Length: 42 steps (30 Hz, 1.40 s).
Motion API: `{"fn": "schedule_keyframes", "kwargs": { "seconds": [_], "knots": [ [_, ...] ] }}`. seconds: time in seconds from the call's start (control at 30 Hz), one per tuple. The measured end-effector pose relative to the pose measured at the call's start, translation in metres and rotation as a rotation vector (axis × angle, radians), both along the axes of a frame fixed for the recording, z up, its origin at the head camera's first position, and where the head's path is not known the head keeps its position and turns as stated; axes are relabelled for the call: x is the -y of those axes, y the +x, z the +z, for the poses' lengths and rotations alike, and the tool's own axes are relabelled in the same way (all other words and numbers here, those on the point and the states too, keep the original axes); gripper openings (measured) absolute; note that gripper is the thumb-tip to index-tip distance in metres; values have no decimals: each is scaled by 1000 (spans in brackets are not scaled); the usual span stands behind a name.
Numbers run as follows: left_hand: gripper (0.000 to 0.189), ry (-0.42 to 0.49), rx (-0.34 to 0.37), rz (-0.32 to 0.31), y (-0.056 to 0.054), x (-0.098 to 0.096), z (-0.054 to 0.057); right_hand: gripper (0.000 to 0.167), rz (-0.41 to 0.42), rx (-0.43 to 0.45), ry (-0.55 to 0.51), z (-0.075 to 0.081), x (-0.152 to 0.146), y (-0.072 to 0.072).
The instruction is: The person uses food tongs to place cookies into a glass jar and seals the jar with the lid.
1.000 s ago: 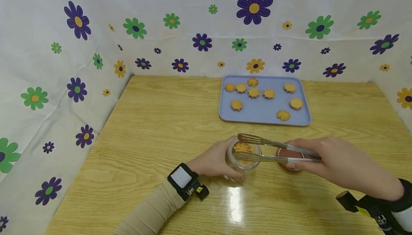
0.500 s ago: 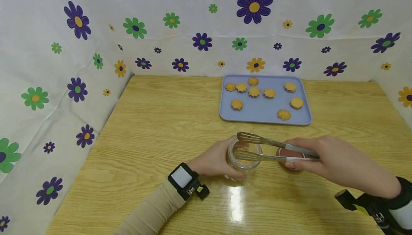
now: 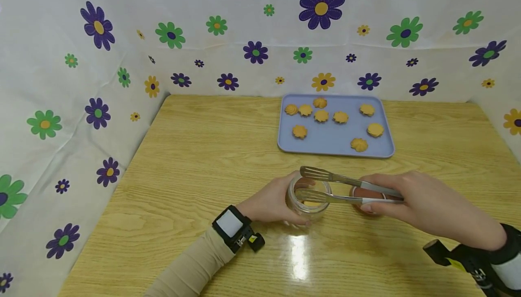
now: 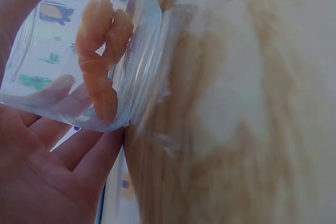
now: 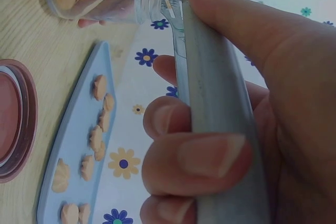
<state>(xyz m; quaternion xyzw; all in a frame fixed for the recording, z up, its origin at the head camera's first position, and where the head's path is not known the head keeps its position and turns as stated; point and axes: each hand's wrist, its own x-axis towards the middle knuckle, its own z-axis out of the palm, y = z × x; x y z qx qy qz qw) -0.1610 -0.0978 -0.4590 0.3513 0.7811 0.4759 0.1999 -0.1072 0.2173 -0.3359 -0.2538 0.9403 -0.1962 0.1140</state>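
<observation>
Downward travel is showing: the cookie [image 3: 312, 204], near the mouth of the jar [image 3: 313, 210] one second earlier, is lying deeper inside, apparently completing its transfer. At lower center, the left hand [image 3: 272, 200] is gripping the jar; the right hand [image 3: 431, 202] is gripping spread tongs [image 3: 346, 200], one tip above the cookie.

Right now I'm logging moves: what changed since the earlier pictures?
A cookie dropped from the mouth of the jar down inside. Unchanged: left hand holding the jar, right hand holding the spread tongs over it, tray in place.
</observation>
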Motion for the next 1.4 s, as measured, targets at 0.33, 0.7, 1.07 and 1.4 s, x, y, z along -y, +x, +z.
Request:
{"fn": "schedule_keyframes", "kwargs": {
  "seconds": [0.33,0.7,1.07,1.4],
  "knots": [
    [91,23,-5,-4,0,1,1,58,-111,-13,3,1,-19,-10],
    [90,28,5,-1,-2,0,1,76,-333,-72,37,-3,-52,-33],
    [90,46,20,-6,-2,0,-1,73,-392,-92,60,-27,-70,-45],
    [89,40,28,0,0,1,0,78,-399,-3,53,-57,-79,-57]
  ]
}}
